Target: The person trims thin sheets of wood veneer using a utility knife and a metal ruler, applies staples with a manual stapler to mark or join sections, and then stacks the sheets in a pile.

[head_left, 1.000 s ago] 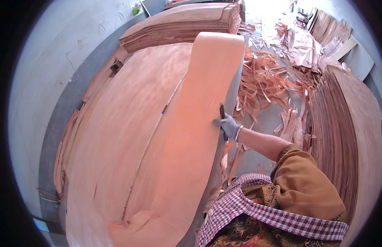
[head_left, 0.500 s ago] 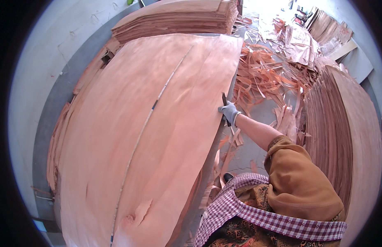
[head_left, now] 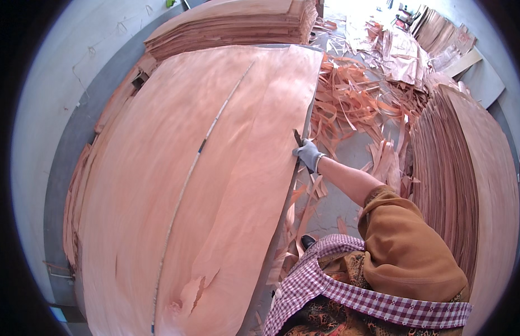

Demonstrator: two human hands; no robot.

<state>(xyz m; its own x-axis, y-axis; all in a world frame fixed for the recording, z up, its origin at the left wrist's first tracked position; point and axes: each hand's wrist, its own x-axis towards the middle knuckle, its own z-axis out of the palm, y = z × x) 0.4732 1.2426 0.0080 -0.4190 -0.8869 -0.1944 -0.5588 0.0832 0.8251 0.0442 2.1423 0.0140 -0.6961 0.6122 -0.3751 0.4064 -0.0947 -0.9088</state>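
My right hand (head_left: 309, 155), in a grey glove, is closed on a dark flat tool (head_left: 297, 137), probably a blade, at the right edge of a large pinkish wood veneer sheet (head_left: 131, 185). The sheet lies on a stack, with a torn split near its lower end. A long thin pale rod (head_left: 187, 182) with dark bands lies lengthwise across it. My left hand is not in view.
A thick veneer stack (head_left: 232, 25) stands beyond the sheet. A heap of cut strips (head_left: 349, 98) covers the floor to its right. Another tall stack (head_left: 444, 168) is at the right, with boards (head_left: 484, 78) behind it. A pale wall (head_left: 38, 140) runs along the left.
The curled, lifted band of veneer seen a second ago is gone from above the sheet, whose surface now lies flat. My right hand has moved slightly up the edge with the tool.
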